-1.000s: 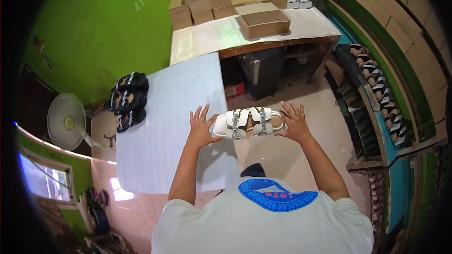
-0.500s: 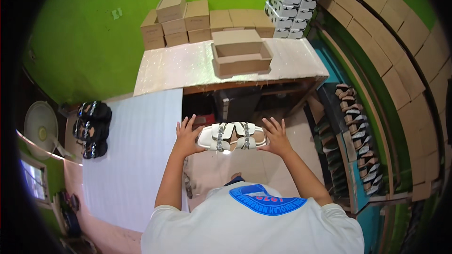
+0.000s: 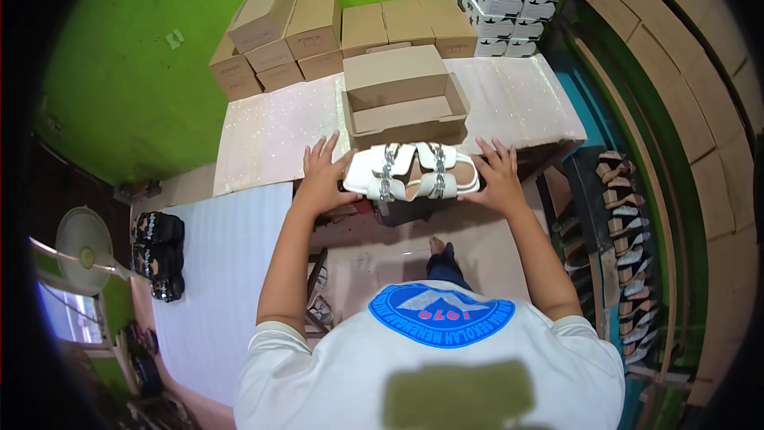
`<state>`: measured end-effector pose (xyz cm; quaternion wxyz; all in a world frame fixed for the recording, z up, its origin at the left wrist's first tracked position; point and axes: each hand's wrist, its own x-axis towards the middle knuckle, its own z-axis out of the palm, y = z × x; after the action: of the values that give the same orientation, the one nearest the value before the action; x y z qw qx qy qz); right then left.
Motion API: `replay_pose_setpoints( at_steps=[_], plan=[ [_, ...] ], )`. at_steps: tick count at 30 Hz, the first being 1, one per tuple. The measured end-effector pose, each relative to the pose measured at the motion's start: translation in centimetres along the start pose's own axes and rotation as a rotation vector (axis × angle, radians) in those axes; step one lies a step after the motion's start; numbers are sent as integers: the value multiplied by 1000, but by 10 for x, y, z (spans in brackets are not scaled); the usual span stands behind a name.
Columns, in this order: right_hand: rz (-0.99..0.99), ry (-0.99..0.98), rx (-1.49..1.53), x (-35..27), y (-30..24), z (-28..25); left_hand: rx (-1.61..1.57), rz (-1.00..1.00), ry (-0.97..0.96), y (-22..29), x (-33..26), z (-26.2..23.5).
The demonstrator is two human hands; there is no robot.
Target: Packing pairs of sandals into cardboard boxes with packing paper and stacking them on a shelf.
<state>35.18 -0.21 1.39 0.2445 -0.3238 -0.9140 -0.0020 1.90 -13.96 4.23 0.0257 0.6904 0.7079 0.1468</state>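
A pair of white sandals [image 3: 370,169] with silver chains across the straps hangs in front of me, the two pressed together. My left hand [image 3: 324,181] grips the pair at its left end, thumb below and fingers spread upward. At the opposite end my right hand [image 3: 499,181] holds it the same way. Just beyond the sandals, an open brown cardboard box [image 3: 410,129] stands on the glittery covered table [image 3: 274,131], its lid raised at the back. The box's visible inside shows bare cardboard. The sandals overlap the table's front edge in view.
Closed brown boxes [image 3: 314,28] line the table's back, beside stacked white star-patterned boxes [image 3: 497,0]. A white-topped surface [image 3: 223,287] at left carries black sandals [image 3: 159,231]. A fan [image 3: 86,251] stands at far left. Racked sandals [image 3: 633,251] and shelved boxes [image 3: 676,64] line the right.
I am nearer the table, and both hands have carried the white sandals forward, up to the open box's front. My grip at both ends stays the same.
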Motion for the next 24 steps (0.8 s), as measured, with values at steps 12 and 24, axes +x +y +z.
replay_pose_setpoints(
  at_steps=[12, 24],
  plan=[
    [-95, -224, 73, 167, 98, 62, -8, -292, -137, -61, 134, 38],
    [531, -382, 295, 151, 122, 106, -145, -473, -69, -78, 135, 78]
  ],
)
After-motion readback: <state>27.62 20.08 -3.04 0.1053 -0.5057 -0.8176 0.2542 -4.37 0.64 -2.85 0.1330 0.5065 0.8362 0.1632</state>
